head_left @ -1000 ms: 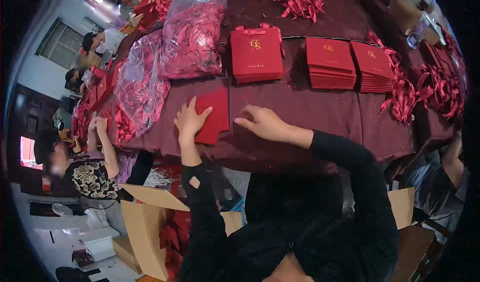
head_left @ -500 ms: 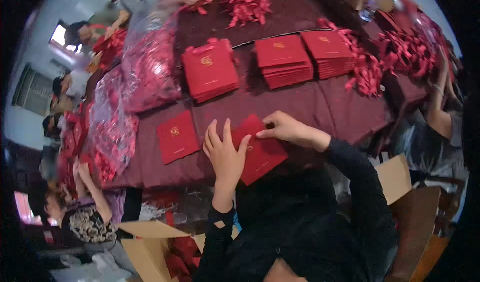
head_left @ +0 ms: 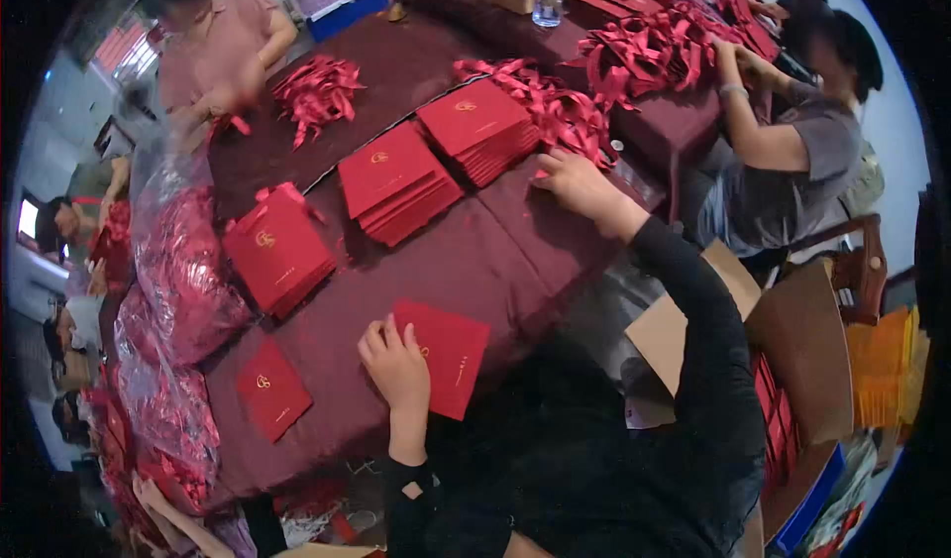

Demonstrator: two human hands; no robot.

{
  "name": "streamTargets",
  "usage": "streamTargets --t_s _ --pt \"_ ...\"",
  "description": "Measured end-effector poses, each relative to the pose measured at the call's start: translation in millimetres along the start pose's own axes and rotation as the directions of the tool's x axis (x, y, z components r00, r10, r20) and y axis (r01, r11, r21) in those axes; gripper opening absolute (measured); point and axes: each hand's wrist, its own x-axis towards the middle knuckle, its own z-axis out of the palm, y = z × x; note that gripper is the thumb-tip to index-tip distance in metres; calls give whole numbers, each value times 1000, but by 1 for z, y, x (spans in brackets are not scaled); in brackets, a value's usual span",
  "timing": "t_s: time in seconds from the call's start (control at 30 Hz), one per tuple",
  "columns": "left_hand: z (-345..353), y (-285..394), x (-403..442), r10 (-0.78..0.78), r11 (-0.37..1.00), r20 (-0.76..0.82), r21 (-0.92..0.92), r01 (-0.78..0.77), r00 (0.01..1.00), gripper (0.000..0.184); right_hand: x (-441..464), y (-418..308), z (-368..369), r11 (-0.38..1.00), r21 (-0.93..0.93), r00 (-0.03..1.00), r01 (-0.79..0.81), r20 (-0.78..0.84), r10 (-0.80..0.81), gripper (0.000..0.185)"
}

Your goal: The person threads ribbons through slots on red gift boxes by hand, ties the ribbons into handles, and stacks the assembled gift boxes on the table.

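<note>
Here, a flat red bag under the left hand, and the right hand at the ribbons

On my remote feed, a flat red bag lies on the tabletop near its front edge, directly before the wearer. The left hand rests over the bag's left side; its fingers are moderately spread, the tips reaching the upper-left margin, and the hand partly hides the gold logo. The small print and the right half stay uncovered, well clear of the fingers.

The right hand extends beyond the bag, apart from it. I see its fingers drawn narrowly together beside the near end of a ribbon pile; whether they pinch a ribbon, I cannot tell.

Left of the bag lies a second flat bag, untouched. Farther back I note, from left to right, a bag stack with ribbon handles, a middle stack and a right stack, the last just beside the ribbons.
</note>
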Motion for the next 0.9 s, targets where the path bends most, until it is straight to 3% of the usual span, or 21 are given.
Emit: streamTargets --t_s 0.1,0.13,0.17,0.23,0.3,0.33,0.37,0.4,0.43,0.5,0.83,0.87,0.9 --pt "-3 1 -2 1 998 39 57 -3 999 33 3 3 -3 997 68 996 -48 82 42 15" --pt "1 -3 -5 -3 995 76 99 -5 997 37 1 13 3 990 127 998 55 1 -55 16" --pt "4 -3 -6 27 988 51 153 -35 998 40 3 19 13 786 554 960 -274 109 258 17" --pt "0 4 -5 -103 983 -20 149 104 995 50 7 51 29 823 558 984 -106 -59 167 16" --pt "-15 6 -3 -100 988 62 123 92 993 58 39 58 -16 364 902 886 -230 39 462 21" --pt "-6 3 -5 -90 983 29 160 84 996 59 48 60 -32 297 949 865 -102 -63 497 27" --pt "3 1 -7 -60 981 10 187 57 998 60 42 133 22 -240 969 681 58 138 719 37" --pt "3 0 -7 -77 985 24 154 73 997 60 41 131 6 -162 986 631 34 105 769 36" --pt "2 -1 -8 -82 990 41 114 76 996 60 42 116 -15 -37 998 630 -52 61 774 36" --pt "-1 -1 -10 -63 988 -24 138 65 998 59 43 97 -44 80 987 642 -138 28 766 34" --pt "8 -3 -10 -22 1000 -79 -19 20 997 57 35 6 -162 332 903 802 -274 24 596 28" --pt "9 -5 -9 -17 1000 -71 -20 16 997 57 33 -2 -174 347 896 819 -277 31 573 27" --pt "7 -6 -6 -106 987 57 -118 112 993 52 30 -11 -185 356 892 832 -278 39 553 26"
